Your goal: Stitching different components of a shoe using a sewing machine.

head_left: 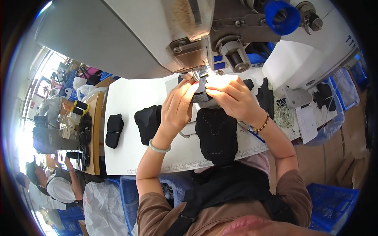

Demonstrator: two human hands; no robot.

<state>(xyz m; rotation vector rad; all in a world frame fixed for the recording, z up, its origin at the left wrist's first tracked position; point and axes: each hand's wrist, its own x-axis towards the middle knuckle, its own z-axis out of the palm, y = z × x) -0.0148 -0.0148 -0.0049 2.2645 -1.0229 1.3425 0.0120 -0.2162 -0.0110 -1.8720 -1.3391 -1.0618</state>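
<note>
Two hands in close: left hand (177,105) and right hand (237,99) both pinching dark fabric (201,97) beneath the sewing machine (157,25)!

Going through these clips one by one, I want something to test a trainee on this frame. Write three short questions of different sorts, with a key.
1. Multiple choice: which wrist wears the beaded bracelet? A) left B) right C) neither
2. True or false: the coil of pale cord lies to the right of the right hand.
3. Short answer: what do the right hand and the left hand hold at their fingertips, beneath the head of the sewing machine?

Key: 1. B. 2. True. 3. A dark textured piece.
</note>
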